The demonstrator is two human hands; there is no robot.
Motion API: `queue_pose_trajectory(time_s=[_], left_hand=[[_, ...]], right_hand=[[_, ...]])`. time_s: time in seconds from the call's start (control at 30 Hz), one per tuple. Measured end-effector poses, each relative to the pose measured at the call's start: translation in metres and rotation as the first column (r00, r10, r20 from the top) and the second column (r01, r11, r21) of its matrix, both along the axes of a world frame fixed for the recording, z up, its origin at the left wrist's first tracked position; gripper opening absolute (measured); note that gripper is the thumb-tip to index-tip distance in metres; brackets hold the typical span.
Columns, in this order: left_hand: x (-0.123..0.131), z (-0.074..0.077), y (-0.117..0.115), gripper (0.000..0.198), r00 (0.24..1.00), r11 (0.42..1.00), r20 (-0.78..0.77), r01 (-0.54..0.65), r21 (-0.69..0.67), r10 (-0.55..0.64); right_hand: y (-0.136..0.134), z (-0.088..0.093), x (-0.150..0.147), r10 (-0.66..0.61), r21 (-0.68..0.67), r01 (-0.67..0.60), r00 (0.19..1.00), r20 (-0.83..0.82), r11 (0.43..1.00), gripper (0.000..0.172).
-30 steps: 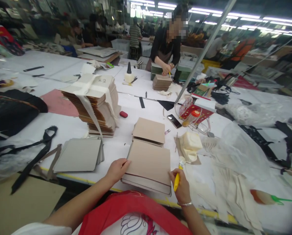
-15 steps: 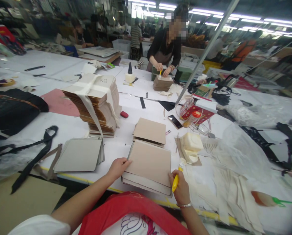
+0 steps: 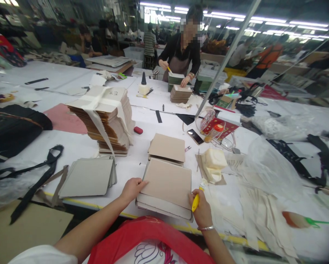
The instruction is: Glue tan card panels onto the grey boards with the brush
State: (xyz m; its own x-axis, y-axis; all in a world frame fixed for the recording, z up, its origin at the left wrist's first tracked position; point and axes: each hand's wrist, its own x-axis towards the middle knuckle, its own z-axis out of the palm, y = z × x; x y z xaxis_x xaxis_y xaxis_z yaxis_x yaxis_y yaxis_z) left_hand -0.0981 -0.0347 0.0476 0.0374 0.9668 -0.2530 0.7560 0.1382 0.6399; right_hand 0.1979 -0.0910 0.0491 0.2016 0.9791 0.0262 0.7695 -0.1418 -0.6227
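A stack of brown cardboard sheets (image 3: 167, 181) lies on the white table (image 3: 79, 141) right in front of me. My left hand (image 3: 132, 189) rests on the stack's left edge, fingers curled onto the top sheet. My right hand (image 3: 201, 209) sits at the stack's right corner, closed around a yellow-handled brush (image 3: 195, 200) whose bristles point up and away. A second, smaller brown stack (image 3: 167, 147) lies just behind the first. A cream glue tub (image 3: 214, 163) stands to the right of the stacks.
A tall bundle of tied cardboard (image 3: 106, 117) stands left of centre, grey boards (image 3: 89, 176) in front of it. A phone (image 3: 195, 136), a red box (image 3: 221, 126) and black straps (image 3: 38, 172) lie around. Across the table a person (image 3: 181, 55) brushes another stack. A metal pole (image 3: 227, 55) slants up.
My hands stay on the stack, the right one shifted slightly left. The person across the table has lifted the brush hand away from their stack.
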Motion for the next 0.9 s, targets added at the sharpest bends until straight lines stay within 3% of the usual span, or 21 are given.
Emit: queue_pose_trajectory(time_s=[0.53,0.9], left_hand=[[-0.001,-0.010,0.004,0.051,0.998,0.997,-0.031,0.061,-0.046,-0.062],[-0.002,-0.001,0.008,0.049,0.998,0.997,-0.030,0.051,-0.049,-0.053]], right_hand=[[0.001,0.009,-0.002,-0.037,-0.068,0.035,0.999,-0.030,0.997,0.016],[0.009,0.011,-0.006,0.038,-0.131,-0.013,0.981,0.192,0.991,0.021]])
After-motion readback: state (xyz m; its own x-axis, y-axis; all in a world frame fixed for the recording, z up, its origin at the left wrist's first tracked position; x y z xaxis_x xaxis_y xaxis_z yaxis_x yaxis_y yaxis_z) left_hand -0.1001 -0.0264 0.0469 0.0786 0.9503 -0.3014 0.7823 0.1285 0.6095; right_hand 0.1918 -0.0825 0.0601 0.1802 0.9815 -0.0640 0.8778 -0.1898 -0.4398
